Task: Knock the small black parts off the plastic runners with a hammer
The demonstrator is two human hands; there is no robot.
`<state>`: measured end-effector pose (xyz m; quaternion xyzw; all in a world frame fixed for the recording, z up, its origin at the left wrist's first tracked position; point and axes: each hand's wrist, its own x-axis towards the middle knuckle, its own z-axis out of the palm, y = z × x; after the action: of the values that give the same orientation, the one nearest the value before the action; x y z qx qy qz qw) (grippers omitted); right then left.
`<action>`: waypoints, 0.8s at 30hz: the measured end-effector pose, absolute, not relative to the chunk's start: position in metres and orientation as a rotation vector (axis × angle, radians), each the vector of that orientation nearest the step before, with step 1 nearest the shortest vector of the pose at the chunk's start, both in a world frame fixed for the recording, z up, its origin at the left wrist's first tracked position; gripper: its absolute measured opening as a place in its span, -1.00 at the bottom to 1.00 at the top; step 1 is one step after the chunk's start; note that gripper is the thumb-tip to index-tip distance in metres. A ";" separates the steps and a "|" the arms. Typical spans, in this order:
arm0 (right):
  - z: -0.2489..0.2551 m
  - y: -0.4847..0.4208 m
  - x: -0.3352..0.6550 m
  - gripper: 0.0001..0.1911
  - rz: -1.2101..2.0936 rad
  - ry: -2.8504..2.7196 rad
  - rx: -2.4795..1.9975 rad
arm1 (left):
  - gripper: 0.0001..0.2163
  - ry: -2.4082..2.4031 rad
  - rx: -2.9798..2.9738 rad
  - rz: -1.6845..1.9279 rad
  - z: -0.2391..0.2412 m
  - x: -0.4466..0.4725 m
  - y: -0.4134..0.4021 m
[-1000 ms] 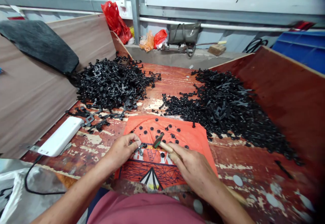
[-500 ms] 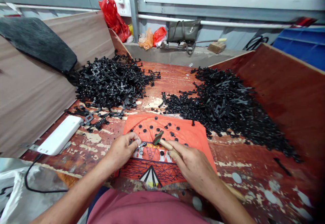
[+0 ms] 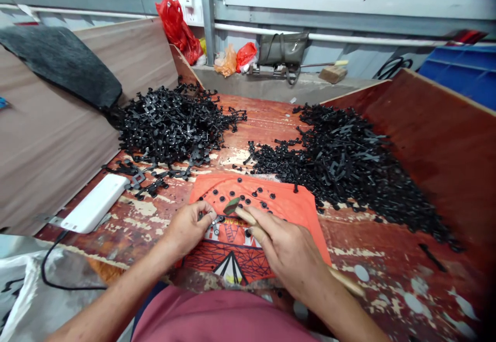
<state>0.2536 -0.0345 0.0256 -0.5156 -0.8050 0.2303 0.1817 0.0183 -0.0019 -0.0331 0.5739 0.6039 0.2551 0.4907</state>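
Observation:
My right hand (image 3: 289, 241) is closed around the wooden handle of a small hammer (image 3: 231, 206). The dark hammer head is just right of my left fingertips, above the cloth. My left hand (image 3: 189, 228) pinches thumb and forefinger together at a small black linked part (image 3: 217, 222), mostly hidden by the fingers. Beneath both hands lies an orange printed cloth (image 3: 302, 213). Several small round black pieces (image 3: 222, 198) are scattered over it, above and right of my left hand.
A heap of black linked parts (image 3: 170, 125) lies at the left, and another heap (image 3: 333, 151) at the right. A white power bank (image 3: 95, 203) with a black cable rests at the left edge. Wooden side boards (image 3: 434, 135) border the worn red table (image 3: 267, 120).
The hammer and my right hand have moved left, bringing the head closer to my left fingertips. My left hand keeps its pinch; the whole view has shifted slightly.

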 end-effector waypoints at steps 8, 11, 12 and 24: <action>0.010 -0.040 0.241 -0.49 0.501 -2.332 -1.419 | -0.74 1.447 1.392 0.644 -0.033 0.019 -0.001; 0.009 -0.038 0.238 -0.49 0.513 -2.354 -1.446 | -0.74 1.458 1.413 0.649 -0.035 0.017 -0.001; 0.009 -0.038 0.238 -0.48 0.517 -2.310 -1.426 | -0.73 1.460 1.418 0.649 -0.036 0.017 -0.001; 0.019 -0.036 0.246 -0.51 0.734 -2.077 -1.380 | -0.77 1.487 1.583 0.604 -0.029 0.018 -0.001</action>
<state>0.2455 -0.0358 0.0189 -0.5114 -0.7699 0.2719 0.2680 0.0181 -0.0013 -0.0290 0.6343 0.5957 0.2419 0.4293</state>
